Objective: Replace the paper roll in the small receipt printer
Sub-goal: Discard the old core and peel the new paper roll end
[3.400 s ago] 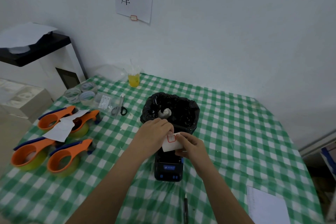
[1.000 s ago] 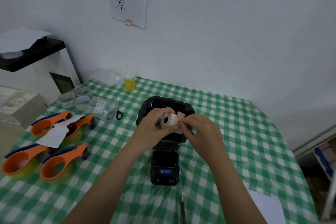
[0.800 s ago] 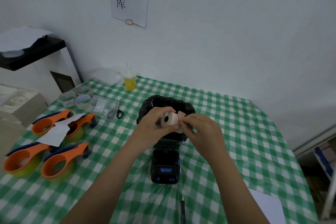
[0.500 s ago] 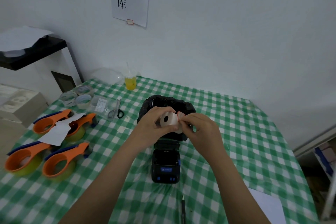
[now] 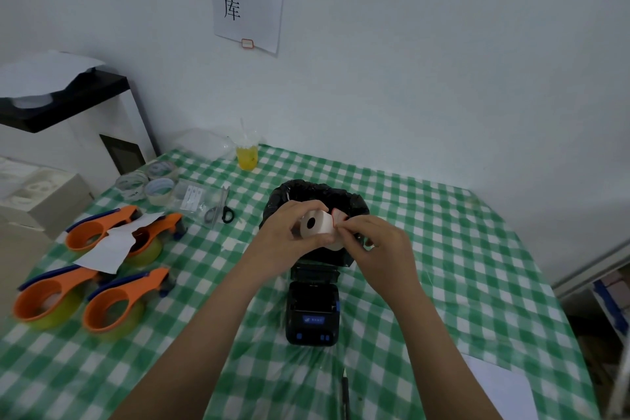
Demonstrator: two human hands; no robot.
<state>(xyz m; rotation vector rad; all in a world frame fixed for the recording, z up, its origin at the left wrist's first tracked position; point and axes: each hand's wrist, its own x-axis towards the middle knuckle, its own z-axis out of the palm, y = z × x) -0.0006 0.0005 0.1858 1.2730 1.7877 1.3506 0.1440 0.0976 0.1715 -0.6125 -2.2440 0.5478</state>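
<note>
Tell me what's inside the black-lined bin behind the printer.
Only the crumpled black liner shows at the bin's rim. Its inside is covered: the left hand and right hand hold the paper roll in front of the opening, so contents cannot be seen.

We see table (image 5: 443, 249) under green check cloth. On it: black receipt printer (image 5: 312, 312), black-bagged bin (image 5: 354, 201) behind it, four orange tape dispensers (image 5: 102, 297) (left side), tape rolls (image 5: 150, 181), scissors (image 5: 221, 211), yellow drink cup (image 5: 247, 155), pen (image 5: 345, 392), white sheet (image 5: 501, 385).
</note>
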